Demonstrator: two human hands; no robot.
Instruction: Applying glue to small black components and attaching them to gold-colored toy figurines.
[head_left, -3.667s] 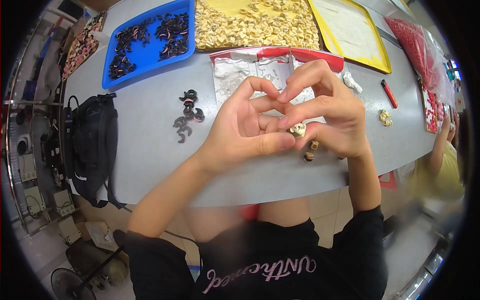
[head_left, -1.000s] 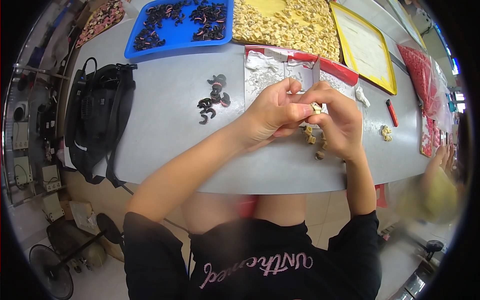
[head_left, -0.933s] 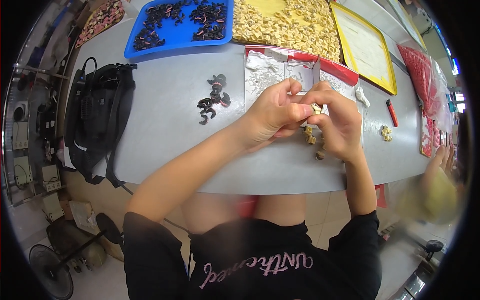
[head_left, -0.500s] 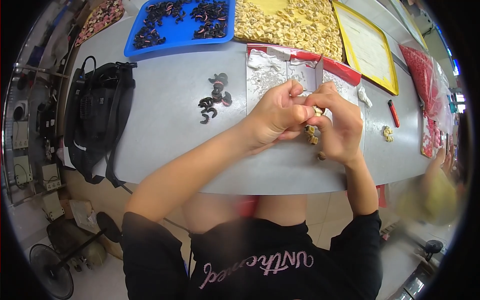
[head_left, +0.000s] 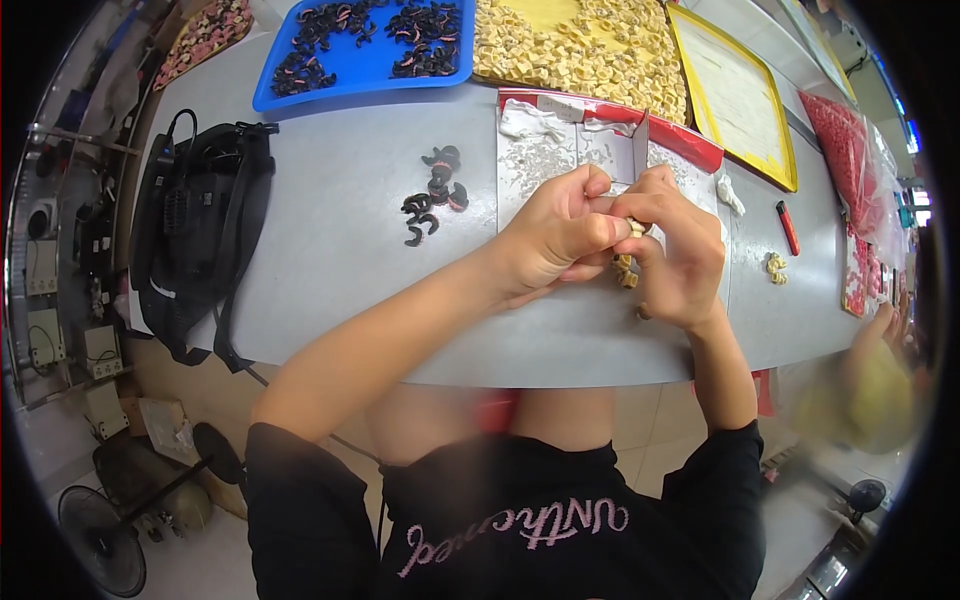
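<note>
My left hand (head_left: 560, 228) and my right hand (head_left: 682, 250) meet over the grey table, fingertips closed together on a small pale-yellow piece (head_left: 636, 228). Thumbs and forefingers cover most of that piece, so its full shape is hidden. Just under the hands lie a few yellow-and-brown small pieces (head_left: 627, 272), partly hidden, and a brown one (head_left: 643, 312) beside my right palm. Behind my fingers stands a shallow red-edged white box (head_left: 535, 150) with dividers, holding small pale bits and white crumpled material.
Black curved pieces (head_left: 437, 195) lie left of my hands. A blue tray (head_left: 365, 88) of black pieces, many yellow pieces (head_left: 580, 65) and a yellow-rimmed tray (head_left: 740, 100) line the back. A black bag (head_left: 200, 230) sits left; a red lighter-like object (head_left: 788, 228) lies right.
Both hands stay together on the small pale-yellow piece, with only a slight shift of the fingers. The whole view has moved a little.
</note>
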